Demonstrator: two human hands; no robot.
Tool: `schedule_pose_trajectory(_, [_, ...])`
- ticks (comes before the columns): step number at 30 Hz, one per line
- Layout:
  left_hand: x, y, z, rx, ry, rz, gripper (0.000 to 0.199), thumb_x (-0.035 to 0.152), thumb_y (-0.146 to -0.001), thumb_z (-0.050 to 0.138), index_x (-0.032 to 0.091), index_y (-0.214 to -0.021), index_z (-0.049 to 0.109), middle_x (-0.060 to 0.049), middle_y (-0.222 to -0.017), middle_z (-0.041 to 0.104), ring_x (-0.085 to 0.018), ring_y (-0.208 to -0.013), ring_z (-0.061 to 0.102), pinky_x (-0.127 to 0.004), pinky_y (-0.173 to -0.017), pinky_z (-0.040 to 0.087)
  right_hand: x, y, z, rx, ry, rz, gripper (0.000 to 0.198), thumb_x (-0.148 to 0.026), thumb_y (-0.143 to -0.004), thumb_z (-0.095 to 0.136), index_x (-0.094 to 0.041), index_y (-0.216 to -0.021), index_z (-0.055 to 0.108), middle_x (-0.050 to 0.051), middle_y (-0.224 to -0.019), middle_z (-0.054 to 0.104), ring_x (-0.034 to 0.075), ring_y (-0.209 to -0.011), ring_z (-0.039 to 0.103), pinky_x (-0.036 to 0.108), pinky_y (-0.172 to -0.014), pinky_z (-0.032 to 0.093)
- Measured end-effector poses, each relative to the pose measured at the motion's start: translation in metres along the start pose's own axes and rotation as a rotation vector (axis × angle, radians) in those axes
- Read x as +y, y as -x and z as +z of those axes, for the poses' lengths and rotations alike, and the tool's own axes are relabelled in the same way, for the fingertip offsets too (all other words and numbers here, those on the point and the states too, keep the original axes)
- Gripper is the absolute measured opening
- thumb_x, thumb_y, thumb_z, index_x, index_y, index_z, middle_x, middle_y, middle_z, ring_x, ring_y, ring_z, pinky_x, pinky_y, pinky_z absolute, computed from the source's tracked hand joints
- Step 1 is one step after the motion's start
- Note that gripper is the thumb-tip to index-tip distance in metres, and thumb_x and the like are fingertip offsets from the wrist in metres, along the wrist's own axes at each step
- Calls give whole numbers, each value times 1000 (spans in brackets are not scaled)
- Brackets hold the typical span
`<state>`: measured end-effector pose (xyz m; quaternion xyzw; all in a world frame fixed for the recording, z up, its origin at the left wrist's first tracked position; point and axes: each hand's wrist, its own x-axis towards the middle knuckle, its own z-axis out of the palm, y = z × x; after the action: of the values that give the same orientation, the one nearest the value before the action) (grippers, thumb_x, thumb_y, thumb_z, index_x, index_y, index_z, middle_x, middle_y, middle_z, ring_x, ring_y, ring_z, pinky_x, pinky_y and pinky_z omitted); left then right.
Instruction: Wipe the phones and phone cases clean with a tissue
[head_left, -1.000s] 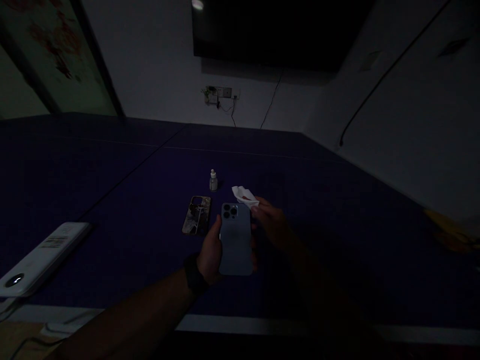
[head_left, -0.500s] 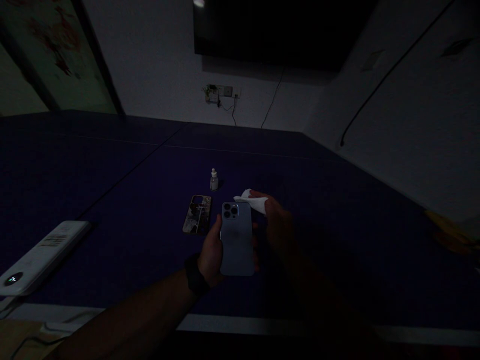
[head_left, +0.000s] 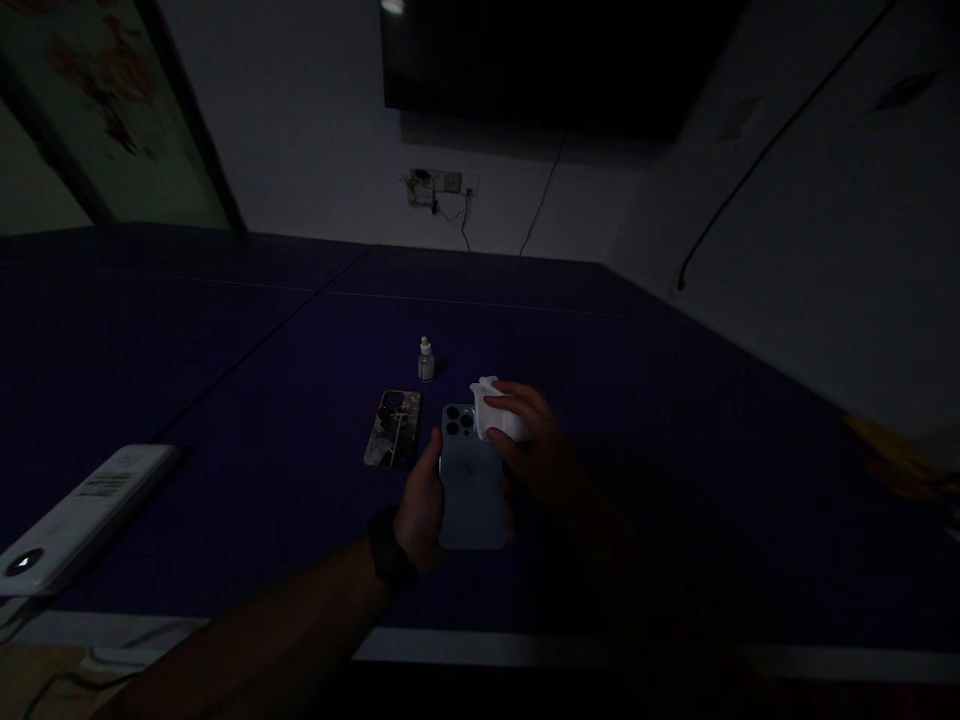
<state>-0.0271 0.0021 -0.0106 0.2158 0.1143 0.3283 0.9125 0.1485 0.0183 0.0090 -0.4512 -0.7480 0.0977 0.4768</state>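
I have the left hand [head_left: 421, 510] wrapped around a flat, round-cornered phone [head_left: 472, 505], thumb along one long edge and fingertips showing at the other, so the phone sits in its grasp above the near part of the table. The phone's back faces me, smooth and bluish-grey, with a squarish camera block carrying round, dark lenses at its upper left. The right hand [head_left: 546, 450] is pinched narrow on a thin white cloth [head_left: 492, 408], soft and creased, which overlaps the phone's upper right corner; from here I can't tell how firmly it presses. A dark band [head_left: 391, 550] circles the left wrist. Beneath everything I see a deep blue-purple tabletop [head_left: 285, 540] with a pale front edge. To the left of the phone a flat case [head_left: 393, 432] lies with its mottled dark-and-light pattern showing and a cutout near the top. Just beyond it stands a small upright bottle [head_left: 426, 367] with a white cap and tapered tip; the dimness hides its contents. Far left lies a long, white, rounded slab [head_left: 94, 510] with a dark oval display.
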Motion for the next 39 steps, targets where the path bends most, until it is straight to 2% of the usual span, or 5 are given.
schedule_pose_trajectory(4, [0, -3, -6, 11, 23, 6, 75, 76, -91, 37, 14, -126, 62, -15, -101, 72, -27, -87, 71, -39, -81, 53, 2, 1, 0, 36, 156, -68, 23, -38, -90, 70, -31, -110, 76, 8, -143, 54, 32, -132, 50, 52, -106, 46])
schedule_pose_trajectory(10, [0, -5, -10, 37, 29, -9, 76, 75, -92, 34, 13, -125, 63, -16, -100, 73, -28, -86, 71, -40, -80, 54, 0, 2, -9, -118, 395, -236, 30, -43, -91, 67, -42, -121, 71, -2, -160, 44, 37, -143, 36, 61, -109, 32])
schedule_pose_trajectory(17, [1, -2, -2, 15, -2, -2, 76, 73, -94, 33, 12, -124, 65, -17, -98, 73, -30, -85, 72, -41, -80, 54, -2, 0, -12, -136, 467, -175, 36, -32, -99, 54, -37, -134, 61, -1, -144, 62, 34, -147, 39, 65, -112, 16])
schedule_pose_trajectory(24, [2, -2, -2, 47, 2, -7, 79, 75, -94, 29, 11, -124, 65, -17, -97, 73, -31, -86, 72, -42, -80, 54, 1, -1, -8, -272, 394, -317, 35, -29, -102, 51, -34, -134, 62, 2, -143, 63, 28, -143, 48, 58, -110, 32])
schedule_pose_trajectory(39, [4, -2, 1, 50, -39, 5, 78, 73, -95, 27, 11, -123, 66, -18, -96, 74, -31, -84, 72, -43, -78, 54, 3, -2, -11, -237, 152, -269, 31, -29, -100, 52, -27, -125, 71, 5, -134, 69, 24, -132, 60, 51, -112, 48])
